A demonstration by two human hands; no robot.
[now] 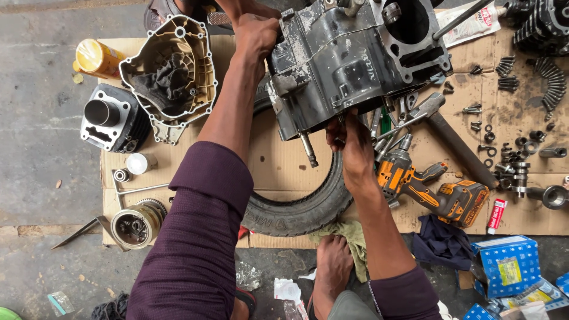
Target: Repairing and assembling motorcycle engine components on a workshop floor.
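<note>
— Where have you got the engine case [349,65] just now?

— Propped on the tyre [308,207], which lies flat on the cardboard sheet [278,160]. My left hand [256,32] is clamped over the case's far upper-left corner, fingers curled round the edge. My right hand [355,145] is at its near lower edge, fingertips pressed together on something small under there; what exactly, I cannot tell, the case hides it.

— How does it feel to handle?

— I'd judge it heavy and dead stiff, cast metal, grimy and probably greasy, so it could slip. Best grips are the thick outer corners and the flat flange, not the shaft [308,149] sticking out toward me, and not the open cylinder bore [415,24] on its right.

— What's lying around it?

— Left of the case sits the gold side cover [169,71] with a dark rag inside, and beyond that the finned cylinder [112,118] and a yellow can [98,57]. Right of the case, below it, is the orange impact driver [435,189] and a long-handled hammer [456,142]; further right, scattered bolts [510,74] and washers. Nearer me than the case there's a clutch assembly [135,224] on the left and blue parts boxes [508,264] on the right.

— And the floor?

— Rough, stained concrete [41,148], with scraps of litter. I'm crouched on it barefoot, one foot [332,266] just below the tyre on a green rag [352,237].
</note>
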